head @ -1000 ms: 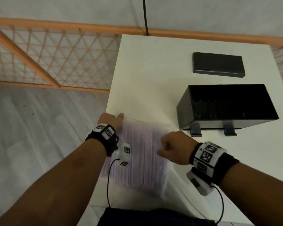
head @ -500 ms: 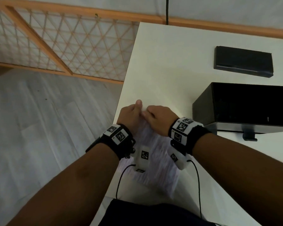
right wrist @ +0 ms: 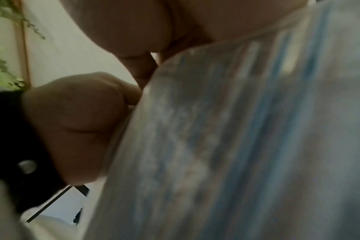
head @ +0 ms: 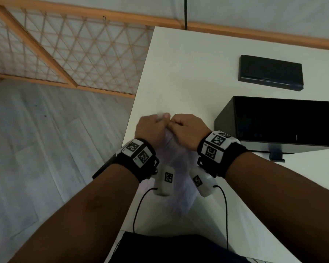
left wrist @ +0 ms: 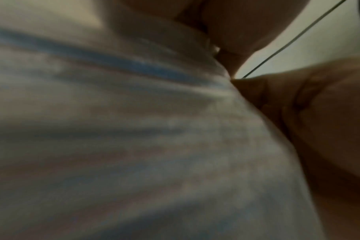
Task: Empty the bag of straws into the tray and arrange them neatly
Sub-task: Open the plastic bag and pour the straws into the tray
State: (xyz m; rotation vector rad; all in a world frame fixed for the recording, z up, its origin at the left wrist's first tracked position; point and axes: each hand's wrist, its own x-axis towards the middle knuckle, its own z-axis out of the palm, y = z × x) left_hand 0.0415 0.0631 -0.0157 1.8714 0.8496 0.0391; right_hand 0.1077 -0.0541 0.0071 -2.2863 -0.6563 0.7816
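Observation:
A clear plastic bag of pale straws (head: 176,168) hangs above the near left part of the white table (head: 188,76), held up by its top edge. My left hand (head: 152,126) and right hand (head: 186,128) sit knuckle to knuckle, and each pinches that top edge. Blurred blue and white straws fill the left wrist view as the bag (left wrist: 134,138), with the right hand (left wrist: 247,29) above it, and the right wrist view as the bag (right wrist: 236,146), with the left hand (right wrist: 76,116) beside it. The black tray (head: 281,122) stands open to the right of my hands.
A flat black lid or box (head: 270,74) lies behind the tray near the table's far edge. The table's left edge runs just under my left hand, with grey floor (head: 36,149) and a wooden lattice screen (head: 74,52) beyond it.
My right hand came from the bag's side up to its top edge beside my left hand. The bag went from spread flat to gathered and hanging between my wrists.

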